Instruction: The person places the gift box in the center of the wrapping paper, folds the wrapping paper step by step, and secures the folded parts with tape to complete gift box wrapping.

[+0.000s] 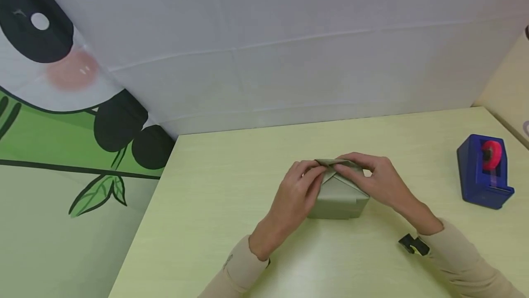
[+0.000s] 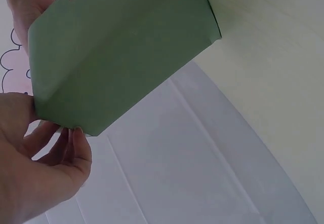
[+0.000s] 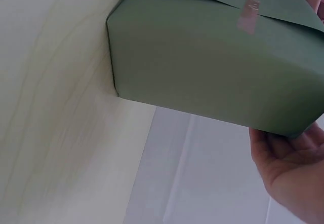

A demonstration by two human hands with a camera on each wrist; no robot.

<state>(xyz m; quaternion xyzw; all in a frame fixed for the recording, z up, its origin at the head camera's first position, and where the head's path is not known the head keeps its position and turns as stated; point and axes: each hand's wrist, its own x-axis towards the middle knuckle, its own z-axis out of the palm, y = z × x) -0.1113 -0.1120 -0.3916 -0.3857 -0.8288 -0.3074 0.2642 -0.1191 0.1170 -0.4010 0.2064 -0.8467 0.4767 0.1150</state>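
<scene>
A box wrapped in green paper (image 1: 336, 204) stands on end on the table, with folded flaps (image 1: 340, 179) on its top end. My left hand (image 1: 294, 192) pinches the paper at the left of that end, fingertips bent over the fold. From the right, my right hand (image 1: 382, 179) grips the opposite edge, thumb on a flap and fingers behind it. The left wrist view shows the smooth side of the wrapped box (image 2: 121, 57) and the curled left fingers at its end. A strip of clear tape (image 3: 249, 16) holds the paper's seam in the right wrist view.
A blue tape dispenser (image 1: 485, 174) with a red-cored roll stands at the table's right. Behind the pale wooden table (image 1: 215, 188) hangs a white cloth (image 1: 289, 68). A printed cartoon sheet (image 1: 82, 119) lies beyond the left edge. A small black device (image 1: 414, 244) sits at the right cuff.
</scene>
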